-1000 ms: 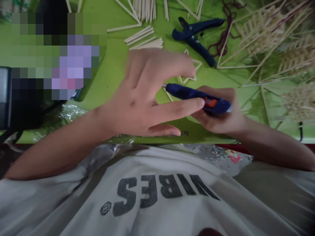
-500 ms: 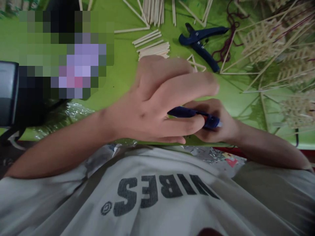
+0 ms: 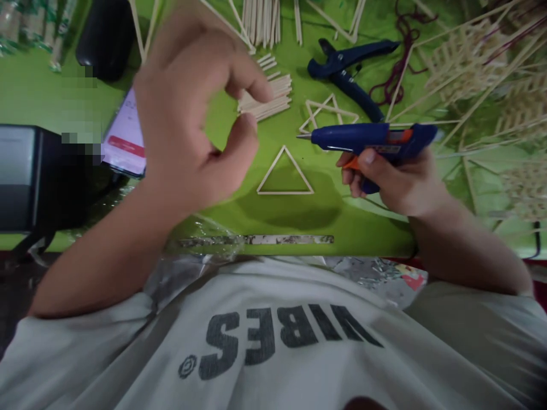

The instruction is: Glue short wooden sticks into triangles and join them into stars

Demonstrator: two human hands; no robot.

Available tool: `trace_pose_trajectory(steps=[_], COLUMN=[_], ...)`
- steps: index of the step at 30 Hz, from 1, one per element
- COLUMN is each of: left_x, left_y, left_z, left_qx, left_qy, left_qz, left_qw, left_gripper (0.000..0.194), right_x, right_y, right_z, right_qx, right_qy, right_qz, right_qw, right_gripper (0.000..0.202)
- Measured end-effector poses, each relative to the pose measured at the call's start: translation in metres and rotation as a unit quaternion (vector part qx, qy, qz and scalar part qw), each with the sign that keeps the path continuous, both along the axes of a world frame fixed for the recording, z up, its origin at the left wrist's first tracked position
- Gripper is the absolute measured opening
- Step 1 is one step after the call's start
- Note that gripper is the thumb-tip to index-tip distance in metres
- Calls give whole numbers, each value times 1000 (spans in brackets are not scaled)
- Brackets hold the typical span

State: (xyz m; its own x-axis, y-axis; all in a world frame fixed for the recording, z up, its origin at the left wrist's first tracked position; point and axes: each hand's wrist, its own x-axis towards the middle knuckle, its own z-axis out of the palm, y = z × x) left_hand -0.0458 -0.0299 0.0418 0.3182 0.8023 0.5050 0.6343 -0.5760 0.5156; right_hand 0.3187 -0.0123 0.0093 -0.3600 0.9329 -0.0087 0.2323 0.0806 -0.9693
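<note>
- While the right hand (image 3: 401,185) held a blue hot glue gun (image 3: 359,138) by its handle, fingers wrapped at the orange trigger (image 3: 350,163), the left hand (image 3: 183,108) hung apart from it, blurred.
- Half a second earlier the left hand had lain across the gun, near the near edge of the green table (image 3: 363,236); by this moment it had swung away to the left, and the gun sat higher and in plain sight.
- That shift uncovered a thin stick triangle (image 3: 285,193), which lay flat between the hands, one side roughly parallel to the table's near edge. Neither hand touched it, so gluing seemed to be paused; whether its corners bore glue could not be told.
- The gun's metal nozzle (image 3: 304,136) pointed left, near the triangle's far corner but apart from it.
- The left thumb and forefinger stood a narrow gap apart with nothing visibly gripped. Their tips overlapped a pile of short sticks (image 3: 273,102) in view; contact could not be told.
- Beyond the gun lay a six-pointed stick star (image 3: 325,107) and a dark blue hand cutter (image 3: 342,67). A narrow mottled strip (image 3: 290,239) lay along the table's near edge.
</note>
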Motion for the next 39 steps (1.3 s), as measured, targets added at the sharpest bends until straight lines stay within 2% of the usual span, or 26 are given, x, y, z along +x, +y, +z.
trace_pose_trajectory(steps=[2,4,7,9,15,18,30,39], left_x=[4,11,20,24,21,21,19,18], left_y=[5,11,19,23,18,14,7,6], left_z=[-3,-7,-10,-8,7,11,15,13], left_qx=[-51,-144,-248,-273,-286,-289,-263,-264], left_qy=[29,95,225,298,380,391,439,451], left_qz=[19,23,35,31,19,22,5,3], left_qw=[998,985,942,914,879,873,859,853], left_gripper=[50,41,36,38,50,56,45,51], right_x=[-3,-7,-11,-14,-24,-28,-29,-30], right_y=[3,3,0,-2,-9,-10,-8,-7], right_z=[-11,-21,-29,-29,-15,-13,-19,-21], right_qx=[-34,-56,-60,-60,-55,-50,-37,-26], right_qy=[15,20,22,18,-39,-52,-58,-66], right_qz=[0,-3,-28,-44,-64,-67,-83,-90], right_qw=[999,998,998,997,996,995,994,993], right_gripper=[49,52,59,62,72,75,76,78])
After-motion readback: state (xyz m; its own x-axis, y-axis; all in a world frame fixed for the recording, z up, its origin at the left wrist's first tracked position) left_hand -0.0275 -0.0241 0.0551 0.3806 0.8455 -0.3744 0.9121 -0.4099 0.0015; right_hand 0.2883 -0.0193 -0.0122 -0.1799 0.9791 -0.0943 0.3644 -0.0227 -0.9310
